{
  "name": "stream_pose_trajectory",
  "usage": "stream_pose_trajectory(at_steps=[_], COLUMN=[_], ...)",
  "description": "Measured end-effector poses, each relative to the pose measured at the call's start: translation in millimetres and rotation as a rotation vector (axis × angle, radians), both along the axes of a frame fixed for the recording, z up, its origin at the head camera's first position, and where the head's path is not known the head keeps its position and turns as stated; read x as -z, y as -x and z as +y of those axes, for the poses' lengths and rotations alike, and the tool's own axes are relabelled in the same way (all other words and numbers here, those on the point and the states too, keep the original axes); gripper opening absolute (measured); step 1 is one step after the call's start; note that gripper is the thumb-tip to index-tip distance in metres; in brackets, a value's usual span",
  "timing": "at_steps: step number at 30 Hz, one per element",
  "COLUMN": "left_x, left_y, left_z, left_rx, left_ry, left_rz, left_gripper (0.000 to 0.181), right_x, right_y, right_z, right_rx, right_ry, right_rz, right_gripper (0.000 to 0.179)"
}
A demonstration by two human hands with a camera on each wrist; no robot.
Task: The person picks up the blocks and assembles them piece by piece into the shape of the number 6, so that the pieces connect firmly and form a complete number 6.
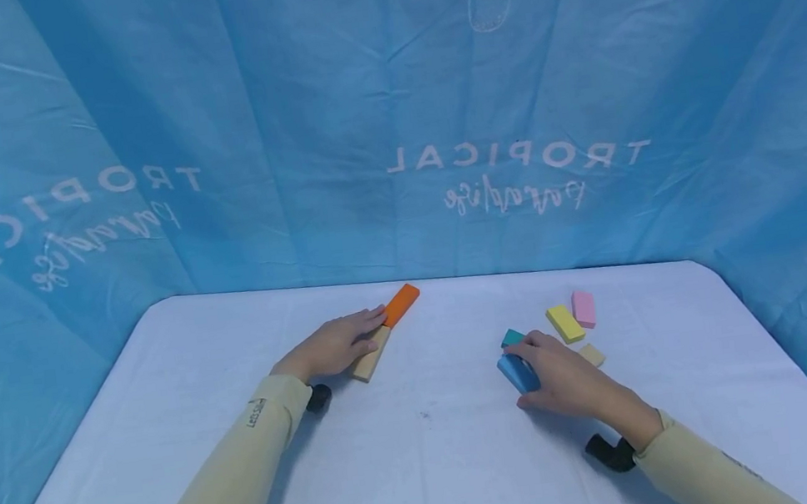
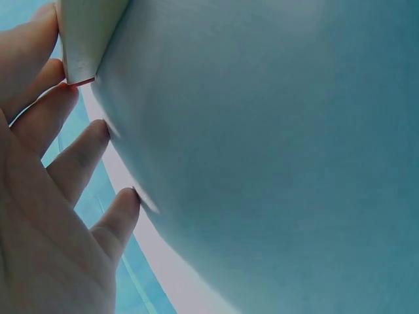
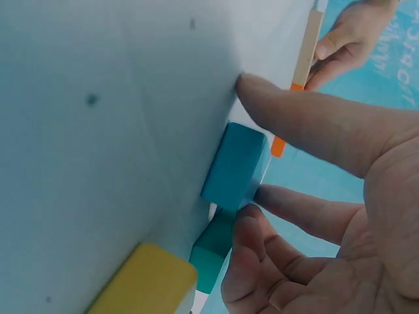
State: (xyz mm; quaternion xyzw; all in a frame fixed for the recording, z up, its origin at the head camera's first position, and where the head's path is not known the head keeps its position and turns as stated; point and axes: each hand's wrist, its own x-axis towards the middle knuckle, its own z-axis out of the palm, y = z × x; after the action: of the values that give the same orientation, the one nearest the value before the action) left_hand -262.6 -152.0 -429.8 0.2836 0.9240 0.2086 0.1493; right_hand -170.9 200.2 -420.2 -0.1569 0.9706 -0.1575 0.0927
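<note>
My left hand [image 1: 335, 346] lies on a plain wooden block [image 1: 371, 359], its straight fingers reaching over the end that meets an orange block [image 1: 402, 303]. In the left wrist view, several fingertips touch the side of the wooden block [image 2: 91, 36], while the other fingers are spread. Around a blue block [image 1: 517, 373] is my right hand [image 1: 562, 375]. The right wrist view shows its fingers touching one end of the blue block [image 3: 236, 163], with the thumb apart from it. A teal block [image 3: 213, 254] sits right beside the blue one.
Behind the right hand lie a yellow block [image 1: 565, 324], a pink block [image 1: 584, 310] and a small wooden piece [image 1: 592, 355], partly hidden. White cloth [image 1: 431, 475] covers the table. A blue printed curtain [image 1: 328, 127] surrounds its back and sides.
</note>
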Motion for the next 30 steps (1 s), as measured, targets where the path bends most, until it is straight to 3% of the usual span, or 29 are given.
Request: stream_pose_trajectory(at_steps=[11,30], left_x=[-0.8,0.8], left_y=[-0.9,-1.9], left_z=[1.1,1.2], left_rx=[-0.018,-0.042], left_ry=[0.000,-0.007], left_rz=[-0.007,-0.014], left_gripper=[0.058,0.059], right_x=[-2.2,0.7], right_y=[5.3,5.2], right_z=[5.5,5.1], right_rx=[-0.009,-0.009], right_ry=[0.054,0.055], right_rz=[-0.070,-0.051], right_gripper=[0.070,0.070])
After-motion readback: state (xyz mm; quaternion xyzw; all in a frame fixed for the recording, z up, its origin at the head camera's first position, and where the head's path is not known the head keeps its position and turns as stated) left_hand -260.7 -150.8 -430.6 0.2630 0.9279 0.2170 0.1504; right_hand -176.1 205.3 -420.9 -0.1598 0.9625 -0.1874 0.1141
